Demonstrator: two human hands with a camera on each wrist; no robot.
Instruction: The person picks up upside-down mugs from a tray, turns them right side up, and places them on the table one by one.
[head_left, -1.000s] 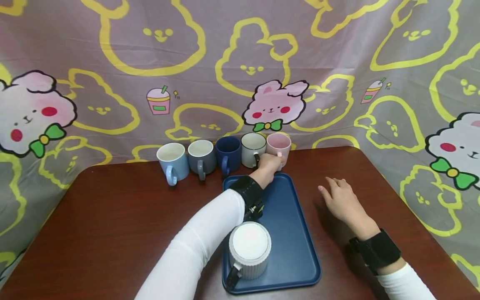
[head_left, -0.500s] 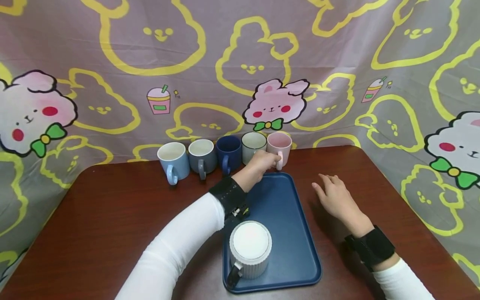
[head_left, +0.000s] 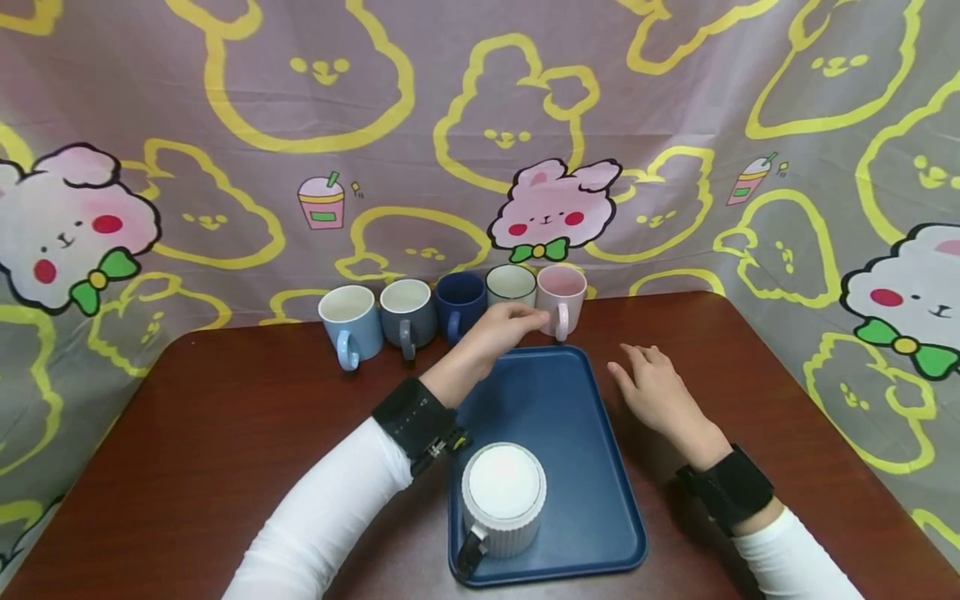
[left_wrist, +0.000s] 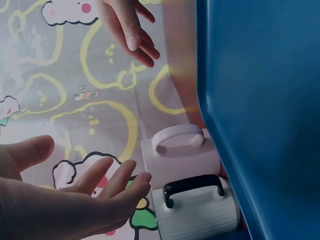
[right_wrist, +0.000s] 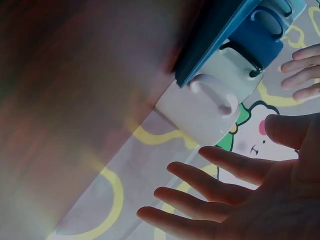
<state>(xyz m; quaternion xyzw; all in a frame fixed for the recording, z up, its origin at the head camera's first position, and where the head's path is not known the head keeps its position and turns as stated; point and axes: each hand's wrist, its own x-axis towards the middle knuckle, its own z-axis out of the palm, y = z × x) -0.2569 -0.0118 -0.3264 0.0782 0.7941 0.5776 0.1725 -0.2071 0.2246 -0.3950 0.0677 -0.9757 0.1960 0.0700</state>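
Partly behind the loosely spread left hand (head_left: 501, 327), the white mug (head_left: 511, 285); right hand (head_left: 651, 389) likewise spread.

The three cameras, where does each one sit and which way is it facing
Head: worn on the head, looking forward and down at the table, tray and mug row; both sleeved arms show.
Left wrist: at the left hand, facing the pink mug and white mug.
Right wrist: at the right hand, facing the tray's edge and the mugs.
Shared: both wrist views catch the pink mug and the opposite hand.
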